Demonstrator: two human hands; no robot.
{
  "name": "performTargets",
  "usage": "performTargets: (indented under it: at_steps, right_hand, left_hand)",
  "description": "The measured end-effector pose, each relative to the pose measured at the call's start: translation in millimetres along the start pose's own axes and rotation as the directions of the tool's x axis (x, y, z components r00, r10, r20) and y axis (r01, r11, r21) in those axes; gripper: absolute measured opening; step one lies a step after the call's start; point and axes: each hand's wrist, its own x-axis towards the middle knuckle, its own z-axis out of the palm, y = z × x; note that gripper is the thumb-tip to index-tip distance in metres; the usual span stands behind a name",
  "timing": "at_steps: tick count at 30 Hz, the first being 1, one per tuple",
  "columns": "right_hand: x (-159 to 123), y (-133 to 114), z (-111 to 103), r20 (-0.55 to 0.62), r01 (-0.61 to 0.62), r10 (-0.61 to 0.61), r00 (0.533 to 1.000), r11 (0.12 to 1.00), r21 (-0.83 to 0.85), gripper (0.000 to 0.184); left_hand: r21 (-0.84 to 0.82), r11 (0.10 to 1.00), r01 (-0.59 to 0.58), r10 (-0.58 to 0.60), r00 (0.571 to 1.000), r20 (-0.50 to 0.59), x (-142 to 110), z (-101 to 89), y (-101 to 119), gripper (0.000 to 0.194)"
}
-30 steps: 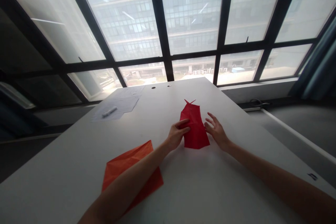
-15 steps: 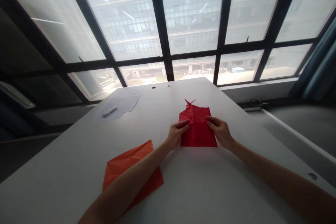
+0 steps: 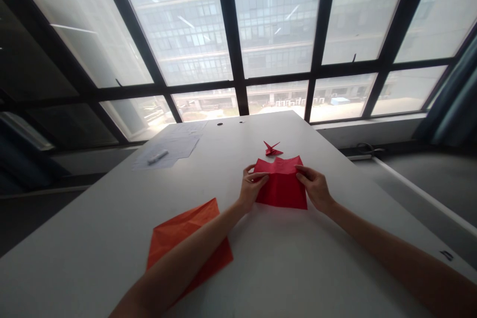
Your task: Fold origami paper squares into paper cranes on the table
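Note:
A folded sheet of red paper [image 3: 281,184] lies on the white table [image 3: 298,263], with a crease across its upper part. My left hand [image 3: 253,186] grips its left edge, and my right hand [image 3: 315,189] holds its right edge. Just beyond the sheet, a small pointed red origami figure [image 3: 273,149] lies apart from it, touching neither hand. A creased orange paper square [image 3: 190,238] lies nearer me on the left, partly hidden under my left forearm.
Papers [image 3: 167,151] and a white marker [image 3: 157,157] lie at the table's far left. Dark scissors [image 3: 367,148] rest beyond the right edge. Behind the table are a dark-framed window [image 3: 276,25] and a curtain [image 3: 450,104] at right.
The small red figure, earlier joined to the sheet's far edge, now lies separate beyond it. The red sheet's far edge now looks flatter. Both hands remain at its sides.

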Motion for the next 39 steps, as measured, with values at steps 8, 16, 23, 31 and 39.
performTargets:
  at_steps: [8,16,23,31,39]
  right_hand:
    - [-3.9,-3.7,3.8,0.004,0.036,-0.036,0.999,0.995,-0.092,0.04]
    - [-5.3,-4.5,8.7,0.002,0.128,-0.13,0.992,0.975,-0.181,0.033]
    - [-6.2,-5.6,11.1,0.002,0.144,-0.146,0.989,0.98,-0.14,0.033]
    - [-13.0,-14.1,13.5,0.216,-0.122,0.12,0.969,0.993,-0.005,0.038]
    - [-12.1,-18.6,14.8,0.253,-0.219,0.19,0.949,0.972,0.091,0.042]
  left_hand:
    - [0.196,0.926,-0.324,0.286,0.937,0.199,-6.1,1.4,12.1,0.012]
    - [0.078,0.911,-0.406,0.358,0.869,0.34,-15.0,2.7,29.2,0.013]
    - [0.016,0.924,-0.382,0.354,0.871,0.34,-18.0,5.0,33.5,0.016]
    - [0.073,0.931,-0.356,0.337,0.921,0.193,-22.8,7.1,25.0,0.036]
    - [0.049,0.923,-0.381,0.357,0.899,0.252,-21.9,6.0,32.0,0.021]
